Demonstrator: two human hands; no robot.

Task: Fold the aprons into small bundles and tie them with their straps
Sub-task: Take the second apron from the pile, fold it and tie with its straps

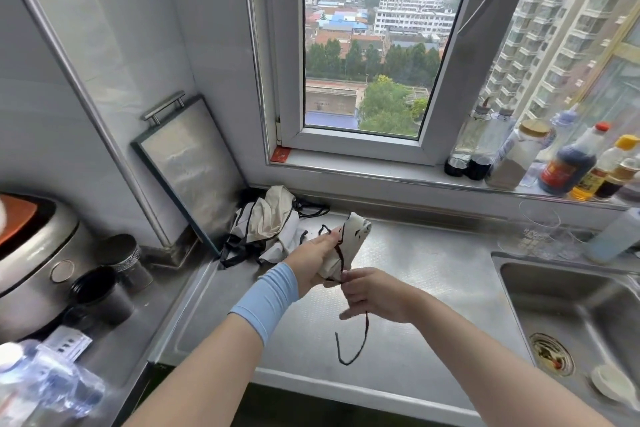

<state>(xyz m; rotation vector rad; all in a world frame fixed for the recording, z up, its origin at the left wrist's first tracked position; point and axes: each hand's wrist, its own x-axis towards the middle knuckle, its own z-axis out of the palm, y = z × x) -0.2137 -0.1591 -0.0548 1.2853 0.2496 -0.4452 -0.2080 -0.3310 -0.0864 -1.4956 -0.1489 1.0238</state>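
Steel counter [433, 270] by window [374, 45] | left grip [313, 260] clasps apron bundle [356, 236] | right grip [374, 295] pinches strap [366, 326]

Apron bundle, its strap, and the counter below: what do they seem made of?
Apron bundle: soft cream cloth, matte; it creases and rolls. Strap: thin dark fabric cord or tape, limp, hanging in a loop. Counter: probably stainless steel, dull sheen with a fine dimpled texture.
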